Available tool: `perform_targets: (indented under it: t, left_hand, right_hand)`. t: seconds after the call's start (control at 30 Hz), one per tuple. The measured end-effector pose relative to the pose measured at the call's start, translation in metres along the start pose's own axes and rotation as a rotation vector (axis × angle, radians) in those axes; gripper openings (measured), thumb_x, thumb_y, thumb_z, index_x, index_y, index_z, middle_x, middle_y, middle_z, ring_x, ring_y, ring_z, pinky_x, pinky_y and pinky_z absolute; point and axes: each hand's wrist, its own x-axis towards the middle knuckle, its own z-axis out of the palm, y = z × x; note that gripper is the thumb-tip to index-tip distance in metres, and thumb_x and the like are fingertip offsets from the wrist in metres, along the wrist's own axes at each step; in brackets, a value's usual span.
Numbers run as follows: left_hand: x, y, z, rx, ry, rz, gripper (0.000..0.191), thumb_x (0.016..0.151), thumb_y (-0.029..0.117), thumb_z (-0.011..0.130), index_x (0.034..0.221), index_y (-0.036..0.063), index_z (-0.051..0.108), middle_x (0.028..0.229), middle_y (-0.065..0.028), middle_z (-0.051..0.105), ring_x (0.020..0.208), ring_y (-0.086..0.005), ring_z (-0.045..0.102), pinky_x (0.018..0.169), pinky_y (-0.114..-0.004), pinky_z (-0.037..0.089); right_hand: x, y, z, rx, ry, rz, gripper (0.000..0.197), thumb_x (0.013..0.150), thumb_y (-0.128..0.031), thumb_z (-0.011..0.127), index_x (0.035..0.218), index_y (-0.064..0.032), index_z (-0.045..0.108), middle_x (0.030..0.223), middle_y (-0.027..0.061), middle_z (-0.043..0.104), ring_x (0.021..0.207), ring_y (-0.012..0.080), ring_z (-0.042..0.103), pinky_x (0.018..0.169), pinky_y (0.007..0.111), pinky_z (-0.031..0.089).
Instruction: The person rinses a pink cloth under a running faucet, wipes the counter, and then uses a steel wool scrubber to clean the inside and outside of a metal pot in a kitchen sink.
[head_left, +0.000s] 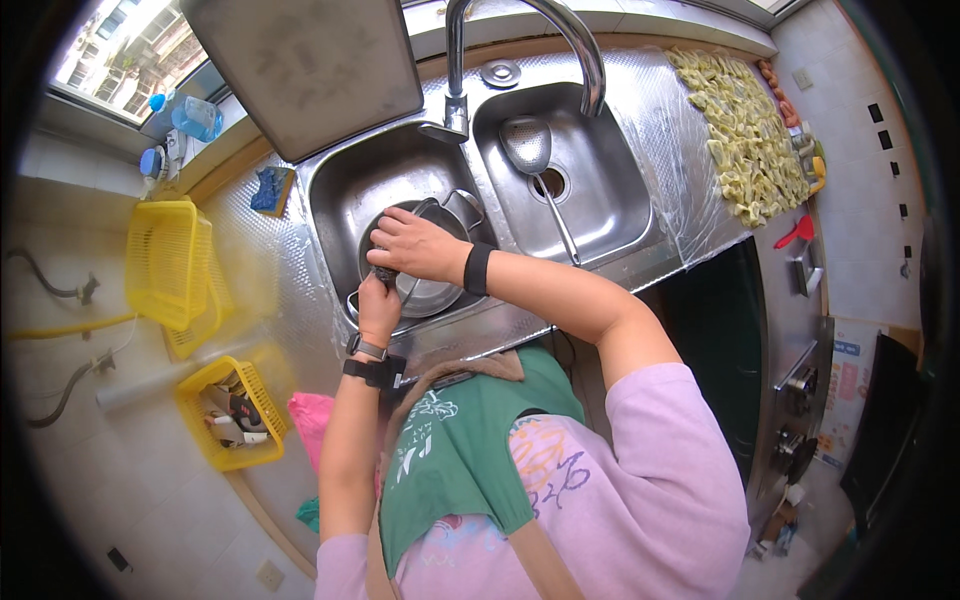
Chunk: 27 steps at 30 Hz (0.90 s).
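In the left sink basin (349, 180) sits a round metal pot (436, 297), with a looped metal handle (466, 205) on its far right side. My left hand (380, 306) is at the pot's near left, its fingers closed around a small dark textured piece (385, 276) that is mostly covered. Across the pot reaches my right hand (420, 244), palm down, its fingers bent over the pot's left side just above my left hand. Whether the right fingers grip anything is hidden. A perforated metal skimmer (527, 146) lies in the right basin (600, 187).
A chrome faucet (455, 71) arches over the basins. A large board (307, 71) leans behind the left basin. A blue-and-yellow sponge (271, 191) rests on the left counter. Yellow baskets (166, 262) hang at left. Pale food pieces (739, 135) cover the right counter.
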Motion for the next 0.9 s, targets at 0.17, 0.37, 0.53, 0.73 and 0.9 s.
perform_targets:
  t: [0.17, 0.37, 0.53, 0.73, 0.9]
  left_hand:
    - [-0.003, 0.012, 0.002, -0.112, 0.070, 0.027, 0.030, 0.090, 0.007, 0.048, 0.119, 0.0003, 0.053, 0.098, -0.0258, 0.061, 0.092, -0.0397, 0.060, 0.076, -0.037, 0.047]
    - [-0.001, 0.001, 0.001, -0.091, 0.037, -0.021, 0.032, 0.087, 0.001, 0.047, 0.119, -0.0017, 0.052, 0.105, -0.0263, 0.060, 0.097, -0.0394, 0.059, 0.082, -0.038, 0.047]
    - [-0.001, 0.003, 0.003, -0.040, -0.002, -0.030, 0.029, 0.089, 0.005, 0.048, 0.117, -0.0010, 0.053, 0.097, -0.0261, 0.061, 0.090, -0.0404, 0.059, 0.076, -0.038, 0.047]
    - [0.001, -0.001, 0.000, -0.165, 0.056, -0.010, 0.031, 0.087, 0.003, 0.048, 0.117, -0.0017, 0.053, 0.103, -0.0256, 0.060, 0.096, -0.0407, 0.058, 0.081, -0.039, 0.047]
    - [0.001, 0.005, -0.002, 0.021, -0.082, -0.190, 0.028, 0.086, 0.002, 0.049, 0.113, -0.0022, 0.054, 0.097, -0.0279, 0.059, 0.090, -0.0424, 0.058, 0.075, -0.041, 0.046]
  right_hand:
    - [-0.024, 0.039, 0.009, 0.102, 0.059, 0.324, 0.015, 0.078, -0.014, 0.055, 0.093, -0.0131, 0.054, 0.091, 0.0060, 0.055, 0.095, 0.0251, 0.053, 0.091, 0.040, 0.038]
    - [-0.010, 0.024, 0.011, 0.016, 0.025, 0.157, 0.015, 0.078, -0.016, 0.054, 0.093, -0.0143, 0.055, 0.088, 0.0057, 0.053, 0.092, 0.0251, 0.052, 0.093, 0.039, 0.038]
    - [-0.007, 0.007, 0.005, 0.027, 0.036, 0.079, 0.015, 0.079, -0.018, 0.053, 0.094, -0.0146, 0.054, 0.088, 0.0050, 0.053, 0.094, 0.0245, 0.052, 0.096, 0.041, 0.037]
    - [-0.030, 0.054, 0.018, 0.136, -0.021, 0.410, 0.019, 0.078, -0.017, 0.054, 0.096, -0.0126, 0.053, 0.092, 0.0072, 0.055, 0.095, 0.0262, 0.053, 0.085, 0.042, 0.039]
    - [0.001, -0.002, 0.003, 0.019, -0.015, 0.021, 0.014, 0.076, -0.015, 0.052, 0.090, -0.0121, 0.050, 0.088, 0.0067, 0.051, 0.093, 0.0245, 0.052, 0.100, 0.039, 0.035]
